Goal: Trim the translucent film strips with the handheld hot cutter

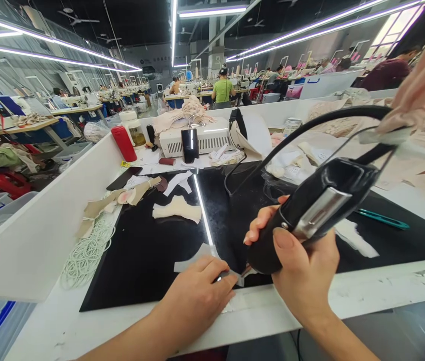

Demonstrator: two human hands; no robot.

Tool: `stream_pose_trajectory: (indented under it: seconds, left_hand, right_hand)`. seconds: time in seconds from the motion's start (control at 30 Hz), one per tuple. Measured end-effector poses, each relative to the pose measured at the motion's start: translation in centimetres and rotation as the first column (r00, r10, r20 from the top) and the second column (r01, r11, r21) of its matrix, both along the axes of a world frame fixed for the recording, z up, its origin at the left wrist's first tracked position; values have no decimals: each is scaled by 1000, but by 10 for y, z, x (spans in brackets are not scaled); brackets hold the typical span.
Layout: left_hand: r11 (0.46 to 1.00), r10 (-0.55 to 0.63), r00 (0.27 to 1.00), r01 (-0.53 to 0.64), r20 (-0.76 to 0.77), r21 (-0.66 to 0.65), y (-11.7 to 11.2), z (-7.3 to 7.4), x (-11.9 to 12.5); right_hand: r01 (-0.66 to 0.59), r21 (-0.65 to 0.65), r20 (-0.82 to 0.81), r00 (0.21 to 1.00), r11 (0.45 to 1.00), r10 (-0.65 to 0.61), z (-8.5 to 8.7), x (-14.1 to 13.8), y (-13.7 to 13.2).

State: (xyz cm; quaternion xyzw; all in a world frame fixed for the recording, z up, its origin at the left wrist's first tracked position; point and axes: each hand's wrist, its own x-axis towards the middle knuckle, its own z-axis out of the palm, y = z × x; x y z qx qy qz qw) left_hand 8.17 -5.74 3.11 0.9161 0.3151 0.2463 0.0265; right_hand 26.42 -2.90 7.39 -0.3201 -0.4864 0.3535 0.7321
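My right hand (306, 273) is wrapped around a black corded hand tool (306, 208) with a shiny metal lever along its side. The tool tilts down to the left, and its narrow tip meets the right end of a translucent white fabric piece (193, 258). Fingers bent, my left hand (197, 296) presses that piece onto the black mat (129, 271) near the front edge. A small dark thing shows between its fingers; I cannot make out what it is. Farther back on the mat lies a cream fabric piece (177, 209).
A teal cutter (383, 219) lies right of the tool, beside a white scrap (355, 238). Pale green cord (88, 253) is heaped at left. Behind the mat stand a white vented box (212, 138) and a red container (124, 144). The tool's black cable (302, 133) arches above the table.
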Motion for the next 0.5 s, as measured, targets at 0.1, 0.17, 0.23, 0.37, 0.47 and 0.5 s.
stream_pose_trajectory:
  seconds: [0.1,0.17,0.23,0.37,0.47,0.5]
  left_hand:
    - [1000,17,1000,-17,-16,-19,-1,-5,-3]
    - [1000,20,1000,-20,-21,-14,-1,-8,-3]
    - [1000,18,1000,-18,-25,-4,-2,-9,-2]
    - [999,18,1000,-17,-25,39,-3,-6,1]
    - [997,17,1000,-16,-16,75,-2,-4,1]
    - [996,18,1000,-16,-13,84,-2,-4,1]
  right_hand:
    - [4,-13,-9,1000,1000,-4,1,1,1]
    - [0,-14,-3,1000,1000,0,2,2,1]
    - [-7,-10,3,1000,1000,7,1,2,0]
    - [-3,-4,10,1000,1000,3,-1,3,-1]
    - [0,-5,12,1000,1000,0,-2,4,-1]
    - [0,-9,15,1000,1000,0,-2,4,-1]
